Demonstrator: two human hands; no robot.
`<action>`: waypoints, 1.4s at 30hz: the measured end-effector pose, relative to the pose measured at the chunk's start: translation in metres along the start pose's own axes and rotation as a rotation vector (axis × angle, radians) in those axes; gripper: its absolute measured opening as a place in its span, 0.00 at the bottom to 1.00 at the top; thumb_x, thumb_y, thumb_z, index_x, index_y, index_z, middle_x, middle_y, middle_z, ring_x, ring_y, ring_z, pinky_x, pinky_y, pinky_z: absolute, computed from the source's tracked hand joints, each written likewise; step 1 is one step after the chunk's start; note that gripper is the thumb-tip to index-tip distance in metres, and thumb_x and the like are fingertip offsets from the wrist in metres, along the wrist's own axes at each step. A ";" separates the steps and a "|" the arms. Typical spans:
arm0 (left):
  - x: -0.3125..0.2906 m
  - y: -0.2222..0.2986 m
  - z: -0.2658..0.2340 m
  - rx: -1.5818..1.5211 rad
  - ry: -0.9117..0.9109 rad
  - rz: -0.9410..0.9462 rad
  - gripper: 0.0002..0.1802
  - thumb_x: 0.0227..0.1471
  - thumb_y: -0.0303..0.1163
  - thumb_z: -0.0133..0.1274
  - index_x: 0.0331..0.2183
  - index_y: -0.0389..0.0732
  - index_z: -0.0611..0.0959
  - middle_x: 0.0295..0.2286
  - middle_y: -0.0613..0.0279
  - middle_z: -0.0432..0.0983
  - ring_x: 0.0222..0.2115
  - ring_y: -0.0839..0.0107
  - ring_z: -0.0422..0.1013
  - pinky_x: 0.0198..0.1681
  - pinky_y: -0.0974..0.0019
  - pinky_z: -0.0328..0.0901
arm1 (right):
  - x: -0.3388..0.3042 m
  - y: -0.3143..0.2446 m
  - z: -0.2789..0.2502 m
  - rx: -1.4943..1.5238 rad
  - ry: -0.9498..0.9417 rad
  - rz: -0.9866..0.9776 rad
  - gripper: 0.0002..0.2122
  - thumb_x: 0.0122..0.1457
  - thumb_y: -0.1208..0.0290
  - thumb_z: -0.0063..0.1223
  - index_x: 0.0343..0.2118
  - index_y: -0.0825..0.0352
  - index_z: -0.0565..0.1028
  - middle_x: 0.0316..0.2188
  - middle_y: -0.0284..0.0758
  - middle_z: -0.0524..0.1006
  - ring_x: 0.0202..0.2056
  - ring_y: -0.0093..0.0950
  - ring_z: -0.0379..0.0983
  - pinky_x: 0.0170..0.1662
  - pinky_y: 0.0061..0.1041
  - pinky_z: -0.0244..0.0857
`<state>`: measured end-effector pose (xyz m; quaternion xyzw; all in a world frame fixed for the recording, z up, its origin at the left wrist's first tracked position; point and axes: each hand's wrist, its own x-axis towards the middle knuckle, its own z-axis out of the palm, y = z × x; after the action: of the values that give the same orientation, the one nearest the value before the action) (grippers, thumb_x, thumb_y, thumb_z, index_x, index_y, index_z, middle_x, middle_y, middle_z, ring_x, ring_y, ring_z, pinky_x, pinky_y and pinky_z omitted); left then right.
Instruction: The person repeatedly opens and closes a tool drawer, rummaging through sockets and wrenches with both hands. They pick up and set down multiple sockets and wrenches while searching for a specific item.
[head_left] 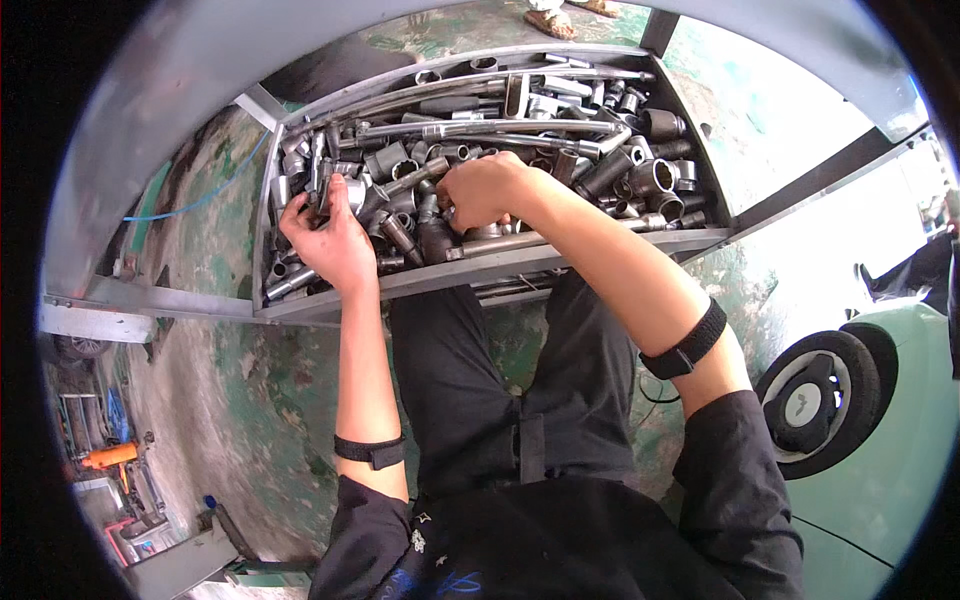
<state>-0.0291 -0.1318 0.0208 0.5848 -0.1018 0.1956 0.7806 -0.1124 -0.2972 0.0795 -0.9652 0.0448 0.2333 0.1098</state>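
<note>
A metal drawer (pixel 600 246) full of loose sockets, extension bars and long handles lies before me. My left hand (pixel 338 240) is at its left side, thumb and fingers apart and curved among the sockets. A shiny silver socket (pixel 356 194) lies beside the thumb. My right hand (pixel 484 190) reaches into the middle with its fingers curled closed; what they hold, if anything, is hidden. Near its knuckles ends a short extension bar (pixel 415 177), lying slanted. A dark socket (pixel 438 240) is just below the right hand, by the drawer's near wall.
Long steel bars (pixel 490 128) lie across the back of the drawer. A grey metal frame (pixel 200 300) surrounds it. My legs (pixel 440 380) are close under the near edge. At right is a pale green casing with a black wheel (pixel 806 403); tools, one an orange-handled one (pixel 110 456), lie at left.
</note>
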 end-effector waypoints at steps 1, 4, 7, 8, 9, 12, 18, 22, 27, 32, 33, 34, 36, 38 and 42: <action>0.002 -0.002 -0.001 0.023 -0.007 0.018 0.25 0.48 0.33 0.68 0.42 0.35 0.71 0.30 0.62 0.70 0.30 0.74 0.69 0.34 0.72 0.64 | -0.001 0.000 0.002 0.039 0.077 -0.026 0.21 0.46 0.60 0.58 0.46 0.55 0.77 0.29 0.34 0.82 0.23 0.29 0.80 0.33 0.31 0.73; 0.005 -0.005 -0.004 0.100 0.009 0.040 0.23 0.47 0.30 0.68 0.40 0.35 0.73 0.29 0.66 0.66 0.30 0.77 0.63 0.32 0.74 0.62 | -0.005 0.001 0.005 0.067 0.133 -0.058 0.18 0.44 0.57 0.60 0.39 0.57 0.78 0.28 0.35 0.81 0.26 0.33 0.80 0.34 0.34 0.72; 0.004 -0.004 -0.003 0.087 -0.040 -0.003 0.23 0.47 0.30 0.68 0.41 0.35 0.74 0.30 0.66 0.68 0.31 0.78 0.64 0.33 0.73 0.63 | -0.015 0.006 0.014 0.043 0.329 -0.078 0.14 0.43 0.58 0.62 0.33 0.58 0.81 0.30 0.36 0.81 0.35 0.36 0.79 0.38 0.36 0.72; 0.002 -0.003 -0.002 0.073 -0.063 0.045 0.23 0.47 0.29 0.68 0.41 0.35 0.74 0.31 0.65 0.69 0.31 0.78 0.65 0.34 0.73 0.64 | -0.019 0.009 0.017 0.053 0.359 -0.060 0.14 0.44 0.59 0.63 0.33 0.59 0.82 0.32 0.36 0.82 0.37 0.36 0.80 0.39 0.36 0.72; 0.000 -0.002 -0.001 0.068 -0.079 0.046 0.22 0.47 0.28 0.68 0.41 0.35 0.74 0.32 0.64 0.70 0.31 0.78 0.66 0.34 0.73 0.64 | -0.023 0.012 0.019 0.156 0.411 -0.130 0.13 0.45 0.59 0.65 0.32 0.59 0.81 0.30 0.40 0.82 0.34 0.38 0.79 0.37 0.38 0.72; -0.004 0.003 0.001 0.003 -0.141 0.027 0.24 0.48 0.25 0.66 0.43 0.35 0.72 0.35 0.60 0.74 0.32 0.77 0.69 0.35 0.74 0.66 | -0.033 0.022 0.019 0.635 0.598 -0.169 0.14 0.47 0.60 0.67 0.29 0.66 0.79 0.29 0.41 0.81 0.30 0.36 0.79 0.35 0.35 0.71; -0.004 0.010 0.003 0.008 -0.165 0.015 0.28 0.48 0.24 0.66 0.47 0.35 0.68 0.36 0.59 0.74 0.31 0.78 0.69 0.33 0.75 0.65 | -0.067 0.038 0.012 1.884 0.406 -0.501 0.12 0.59 0.78 0.57 0.45 0.69 0.70 0.38 0.41 0.79 0.41 0.35 0.80 0.38 0.32 0.79; -0.003 0.011 0.003 0.077 -0.148 0.009 0.27 0.48 0.25 0.66 0.46 0.34 0.69 0.35 0.59 0.75 0.30 0.79 0.69 0.31 0.76 0.64 | -0.086 0.032 0.007 1.804 0.399 -0.872 0.22 0.53 0.90 0.55 0.51 0.70 0.68 0.47 0.47 0.77 0.49 0.33 0.75 0.46 0.30 0.76; -0.004 0.010 0.003 0.030 -0.162 0.011 0.26 0.48 0.24 0.66 0.45 0.34 0.70 0.33 0.60 0.75 0.28 0.80 0.68 0.29 0.76 0.63 | -0.100 0.025 0.000 1.620 0.508 -0.888 0.27 0.47 0.92 0.57 0.52 0.69 0.69 0.47 0.43 0.78 0.47 0.29 0.76 0.48 0.25 0.73; -0.003 0.009 0.003 0.073 -0.166 0.034 0.23 0.48 0.23 0.66 0.43 0.34 0.72 0.32 0.62 0.73 0.27 0.81 0.67 0.29 0.77 0.63 | -0.103 0.025 0.000 1.416 0.654 -0.706 0.23 0.48 0.88 0.61 0.49 0.71 0.72 0.46 0.42 0.79 0.46 0.28 0.77 0.49 0.26 0.73; -0.003 0.009 0.002 0.093 -0.161 0.040 0.22 0.48 0.23 0.66 0.42 0.35 0.72 0.32 0.63 0.73 0.27 0.81 0.66 0.29 0.77 0.62 | -0.103 0.028 0.001 1.357 0.666 -0.626 0.22 0.49 0.86 0.61 0.49 0.71 0.72 0.45 0.42 0.79 0.46 0.28 0.77 0.49 0.26 0.73; -0.003 0.009 0.002 0.060 -0.166 0.041 0.22 0.47 0.22 0.66 0.42 0.35 0.72 0.32 0.64 0.72 0.27 0.81 0.66 0.29 0.77 0.62 | -0.103 0.031 0.001 1.298 0.670 -0.566 0.21 0.49 0.85 0.62 0.48 0.72 0.73 0.45 0.42 0.79 0.46 0.29 0.77 0.49 0.27 0.73; -0.004 0.008 0.002 0.004 -0.162 0.039 0.22 0.47 0.21 0.66 0.42 0.35 0.73 0.31 0.65 0.71 0.27 0.82 0.66 0.29 0.78 0.62 | -0.107 0.046 0.000 0.662 0.714 -0.232 0.16 0.53 0.67 0.62 0.42 0.72 0.78 0.37 0.45 0.81 0.43 0.35 0.79 0.48 0.32 0.72; -0.003 0.007 0.002 -0.006 -0.148 0.017 0.21 0.46 0.20 0.66 0.41 0.36 0.73 0.31 0.65 0.70 0.28 0.82 0.65 0.30 0.78 0.62 | -0.105 0.061 -0.002 0.193 0.508 0.070 0.14 0.47 0.72 0.60 0.39 0.68 0.79 0.33 0.43 0.81 0.38 0.41 0.78 0.42 0.34 0.72; -0.003 0.005 0.004 -0.069 -0.152 0.004 0.20 0.46 0.20 0.66 0.40 0.35 0.73 0.31 0.65 0.70 0.28 0.82 0.66 0.31 0.78 0.64 | -0.094 0.069 0.011 -0.176 0.608 0.310 0.11 0.45 0.76 0.54 0.34 0.64 0.78 0.29 0.43 0.80 0.33 0.41 0.79 0.37 0.38 0.72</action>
<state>-0.0339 -0.1345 0.0253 0.5707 -0.1687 0.1483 0.7898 -0.2101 -0.3585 0.0996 -0.9779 0.2013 -0.0477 -0.0288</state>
